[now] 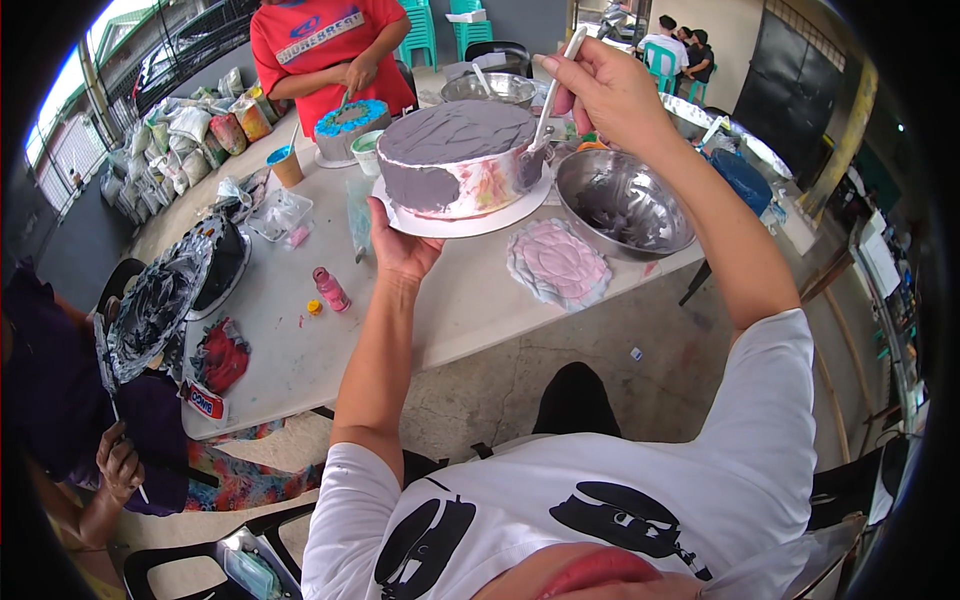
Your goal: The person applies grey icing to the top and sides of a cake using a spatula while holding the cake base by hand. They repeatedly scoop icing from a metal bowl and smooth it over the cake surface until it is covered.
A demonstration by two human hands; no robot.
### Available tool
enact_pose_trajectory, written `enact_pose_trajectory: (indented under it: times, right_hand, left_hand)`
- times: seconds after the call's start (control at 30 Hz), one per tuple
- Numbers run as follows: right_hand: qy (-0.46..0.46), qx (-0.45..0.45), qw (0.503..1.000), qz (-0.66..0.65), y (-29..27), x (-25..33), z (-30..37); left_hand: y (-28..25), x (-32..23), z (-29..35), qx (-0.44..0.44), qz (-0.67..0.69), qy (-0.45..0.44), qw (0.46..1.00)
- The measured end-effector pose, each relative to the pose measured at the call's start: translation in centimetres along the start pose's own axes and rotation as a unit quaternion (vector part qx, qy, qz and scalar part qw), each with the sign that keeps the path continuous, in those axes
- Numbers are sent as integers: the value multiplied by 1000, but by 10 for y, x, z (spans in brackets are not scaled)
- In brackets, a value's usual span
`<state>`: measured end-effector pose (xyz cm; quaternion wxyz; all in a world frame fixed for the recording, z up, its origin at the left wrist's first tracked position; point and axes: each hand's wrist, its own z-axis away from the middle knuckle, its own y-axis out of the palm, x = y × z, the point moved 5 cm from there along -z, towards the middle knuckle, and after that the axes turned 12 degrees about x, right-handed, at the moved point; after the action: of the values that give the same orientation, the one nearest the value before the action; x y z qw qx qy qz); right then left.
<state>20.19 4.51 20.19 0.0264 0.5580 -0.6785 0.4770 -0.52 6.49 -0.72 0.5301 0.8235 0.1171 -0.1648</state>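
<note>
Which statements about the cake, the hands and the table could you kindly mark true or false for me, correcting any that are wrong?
1. The left hand supports the board under the gray cake from below. True.
2. The right hand holds a cup. False: its fingers grip a white tool at the cake's side.
3. The cake's side is wholly gray. False: white, pink and yellowish patches show on it.
4. A yellow cap lies near the pink bottle. True.
5. The pink cloth is inside the near metal bowl. False: it lies on the table beside it.
</note>
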Motion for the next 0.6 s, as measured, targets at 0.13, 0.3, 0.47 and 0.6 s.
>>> enact_pose_trajectory:
  times: [0.13, 0.3, 0.47, 0.6]
  right_hand:
    - [0, 17, 999, 32, 1, 7, -8]
    - [-3, 18, 999, 38, 2, 10, -11]
    - [-5, 34, 999, 13, 8, 10, -16]
    - [-9, 44, 998, 35, 11, 9, -22]
  left_hand:
    - [-5, -3, -1, 14, 0, 4, 1000]
    - [-6, -2, -2, 34, 5, -11, 999]
    - [-7, -2, -3, 33, -2, -5, 999]
    - [-8, -3, -3, 31, -3, -5, 1000]
